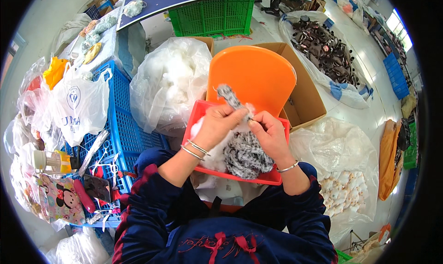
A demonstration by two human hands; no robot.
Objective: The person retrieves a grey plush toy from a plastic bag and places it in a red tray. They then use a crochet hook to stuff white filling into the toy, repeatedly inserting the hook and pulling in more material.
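Here, a shallow red plastic tray (201, 111) rests on the person's lap, holding white stuffing and a grey-and-white knitted fabric piece (244, 153) toward its near edge. Above the tray's middle, the left hand (216, 125) and right hand (270, 134) pinch the fabric's narrow end. Beyond the far edge stands an orange plastic chair back (251, 75).

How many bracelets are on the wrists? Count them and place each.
3. Two thin silver metal bangles sit together on the left wrist, just behind the left hand; one silver metal bracelet circles the right wrist behind the right hand. The sleeves could hide more.
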